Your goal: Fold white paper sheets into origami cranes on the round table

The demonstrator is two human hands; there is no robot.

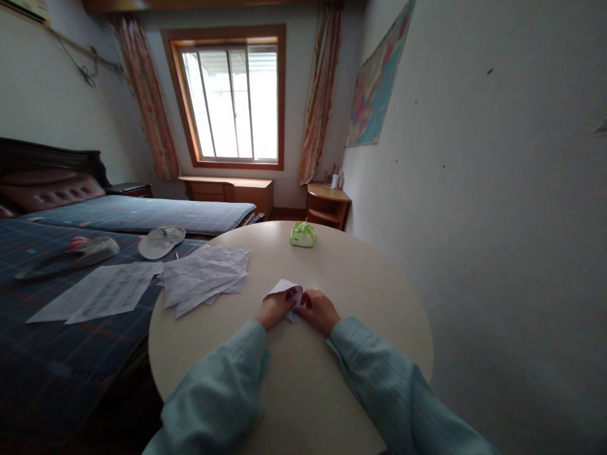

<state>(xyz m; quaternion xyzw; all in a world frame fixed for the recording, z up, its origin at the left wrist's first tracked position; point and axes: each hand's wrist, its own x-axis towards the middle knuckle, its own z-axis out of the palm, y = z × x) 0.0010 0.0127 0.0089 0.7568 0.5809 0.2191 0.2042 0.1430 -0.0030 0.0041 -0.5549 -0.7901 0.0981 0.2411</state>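
A small folded sheet of white paper point(283, 286) is between my two hands, just above or on the round table point(351, 265). My left hand point(276, 308) grips it from the left, with the fingers curled over its middle. At the paper's right edge, my right hand point(319, 309) pinches with thumb and fingertips. Parts of the paper stick out above and below the left fingers, and its full shape is hidden by the hands.
Creased paper sheets point(206, 276) are stacked on the table's left side. A green tissue pack point(302, 234) sits near the far edge. Left of the table, a bed point(109, 341) bears printed sheets point(107, 291) and a light cap point(162, 242). A wall point(502, 253) rises at right.
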